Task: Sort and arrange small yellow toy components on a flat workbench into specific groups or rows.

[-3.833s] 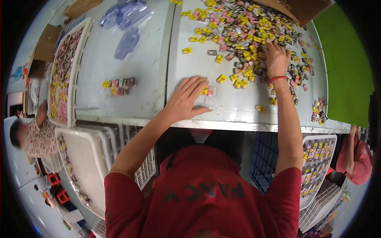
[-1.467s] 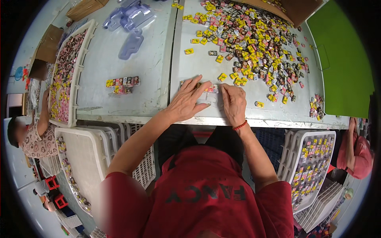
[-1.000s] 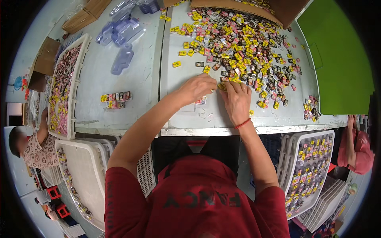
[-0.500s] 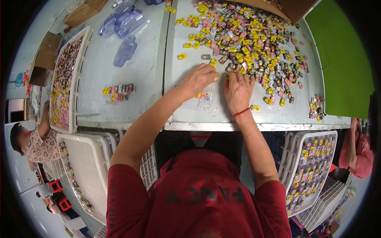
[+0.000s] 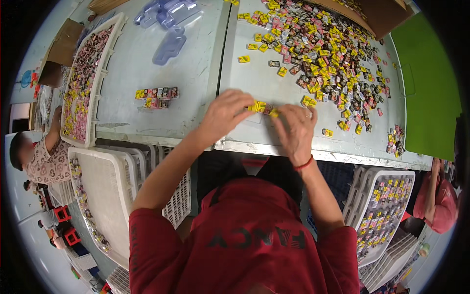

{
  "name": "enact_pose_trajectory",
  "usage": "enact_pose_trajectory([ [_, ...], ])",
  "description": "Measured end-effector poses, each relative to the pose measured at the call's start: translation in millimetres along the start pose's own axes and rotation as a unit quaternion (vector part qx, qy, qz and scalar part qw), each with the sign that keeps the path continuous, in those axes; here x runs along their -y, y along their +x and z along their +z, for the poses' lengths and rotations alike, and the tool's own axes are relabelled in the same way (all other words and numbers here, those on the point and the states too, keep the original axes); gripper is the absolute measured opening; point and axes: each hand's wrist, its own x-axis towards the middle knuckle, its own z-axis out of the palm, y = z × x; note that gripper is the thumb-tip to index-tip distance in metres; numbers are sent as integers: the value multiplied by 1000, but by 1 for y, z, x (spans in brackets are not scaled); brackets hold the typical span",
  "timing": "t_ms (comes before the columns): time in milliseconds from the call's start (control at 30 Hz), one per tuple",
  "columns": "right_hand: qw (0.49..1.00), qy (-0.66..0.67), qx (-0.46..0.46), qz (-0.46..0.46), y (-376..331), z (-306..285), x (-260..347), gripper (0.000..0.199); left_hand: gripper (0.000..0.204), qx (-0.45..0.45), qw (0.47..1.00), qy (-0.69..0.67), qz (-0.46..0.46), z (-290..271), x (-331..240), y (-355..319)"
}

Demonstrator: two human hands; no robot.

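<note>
A short row of small wrapped pieces (image 5: 263, 107), yellow with some pink and dark, spans the gap between my hands above the near edge of the white table. The fingertips of my left hand (image 5: 225, 115) pinch its left end. My right hand (image 5: 297, 128), with a red bracelet at the wrist, closes thumb and fingers on the right end, slightly blurred. Beyond my hands spreads a big loose pile of the same yellow, pink and black pieces (image 5: 323, 59). Two short lined-up rows of pieces (image 5: 156, 93) lie to the left across the table seam.
Clear bluish plastic trays (image 5: 170, 45) lie at the far left. A white crate of pieces (image 5: 100, 73) stands beyond them, near a person in a patterned top. Stacked white crates (image 5: 350, 206) flank me below the table edge. A cardboard box (image 5: 389, 17) borders the pile.
My hands have gone from picking at the pile's near edge to holding a row of pieces between them, nearer to me. The whole view has shifted slightly.
</note>
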Motion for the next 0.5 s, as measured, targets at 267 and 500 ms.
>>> enact_pose_trajectory([
  [267, 997, -54, -43, 26, 2, 8, -24, 22, 21, -18, 999, 10, -24, -5, 5, -18],
  [500, 1000, 1, -5, -17, -8, 13, 13, 26, 20, 12, 999, 23, 46, 8, 8, -27],
])
